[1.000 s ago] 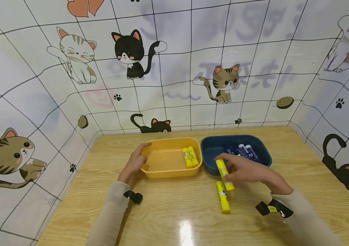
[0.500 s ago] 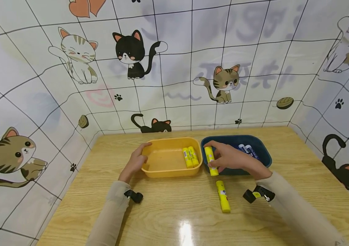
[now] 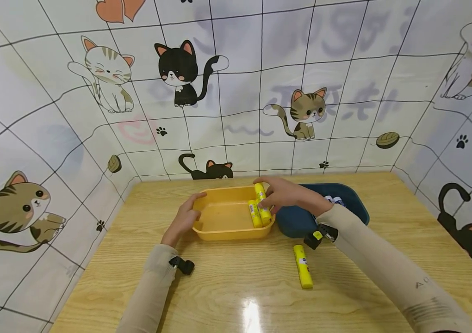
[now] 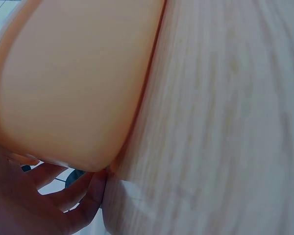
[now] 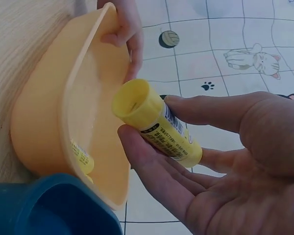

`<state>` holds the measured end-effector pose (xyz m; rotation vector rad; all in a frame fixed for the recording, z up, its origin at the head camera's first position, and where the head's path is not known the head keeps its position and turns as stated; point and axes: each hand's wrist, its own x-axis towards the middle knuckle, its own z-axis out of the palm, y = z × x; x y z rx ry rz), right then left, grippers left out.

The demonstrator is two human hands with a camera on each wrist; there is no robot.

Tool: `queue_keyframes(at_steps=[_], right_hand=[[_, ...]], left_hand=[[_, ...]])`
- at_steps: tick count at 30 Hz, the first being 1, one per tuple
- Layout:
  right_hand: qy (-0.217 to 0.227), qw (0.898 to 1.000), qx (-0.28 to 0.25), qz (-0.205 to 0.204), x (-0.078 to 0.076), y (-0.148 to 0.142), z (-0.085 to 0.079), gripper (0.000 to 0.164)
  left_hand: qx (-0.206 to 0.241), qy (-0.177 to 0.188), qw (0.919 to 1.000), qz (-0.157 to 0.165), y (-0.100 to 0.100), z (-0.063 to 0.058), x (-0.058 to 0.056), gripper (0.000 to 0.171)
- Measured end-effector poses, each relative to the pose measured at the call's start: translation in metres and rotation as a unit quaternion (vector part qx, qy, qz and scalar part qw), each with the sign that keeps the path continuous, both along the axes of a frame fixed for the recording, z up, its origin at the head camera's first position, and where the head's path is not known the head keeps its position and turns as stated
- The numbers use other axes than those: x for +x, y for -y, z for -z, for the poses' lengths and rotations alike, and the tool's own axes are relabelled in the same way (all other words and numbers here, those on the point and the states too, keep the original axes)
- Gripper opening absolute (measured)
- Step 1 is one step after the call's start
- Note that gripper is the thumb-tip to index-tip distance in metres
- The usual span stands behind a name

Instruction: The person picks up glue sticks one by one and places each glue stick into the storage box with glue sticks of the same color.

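My right hand (image 3: pixel 283 193) pinches a yellow glue stick (image 5: pixel 159 125) between thumb and fingers, over the right end of the yellow tray (image 3: pixel 223 236). Inside that tray, one yellow glue stick (image 3: pixel 254 213) shows plainly; the held one mostly covers the area beside it. At the tray's left end, my left hand (image 3: pixel 184 217) grips the rim, thumb on the inner side and fingers outside. Another yellow glue stick (image 3: pixel 303 267) lies on the table in front of the blue tray (image 3: pixel 292 224).
The blue tray stands right beside the yellow one. White-capped blue sticks (image 3: pixel 338 201) in it are partly hidden by my right arm. A patterned cloth wall (image 3: pixel 240 101) rises behind the wooden table (image 3: pixel 219 286) and along both sides.
My right hand has carried the glue stick left, from in front of the blue tray, across it to the yellow tray's right end. The left hand stays on the rim.
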<state>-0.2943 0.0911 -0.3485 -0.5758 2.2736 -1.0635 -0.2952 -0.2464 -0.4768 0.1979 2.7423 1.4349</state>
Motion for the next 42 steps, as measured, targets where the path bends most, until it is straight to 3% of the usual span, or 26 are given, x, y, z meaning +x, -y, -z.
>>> queue_keyframes(at_steps=[12, 20, 28, 42], right_hand=[[0.019, 0.998, 0.049, 0.03, -0.034, 0.032, 0.016, 0.069], [0.023, 0.995, 0.099, -0.008, -0.053, 0.05, 0.013, 0.064], [0.03, 0.987, 0.156, -0.037, -0.055, 0.072, 0.017, 0.066], [-0.001, 0.983, 0.181, -0.028, -0.05, 0.091, 0.034, 0.065]], left_hand=[[-0.001, -0.003, 1.0, -0.006, 0.002, 0.001, 0.0, 0.078], [-0.001, -0.004, 1.0, -0.003, 0.002, 0.004, 0.0, 0.079], [-0.007, -0.009, 0.9999, -0.004, 0.002, 0.002, -0.002, 0.079], [0.003, -0.004, 1.0, -0.002, 0.0, 0.002, -0.003, 0.078]])
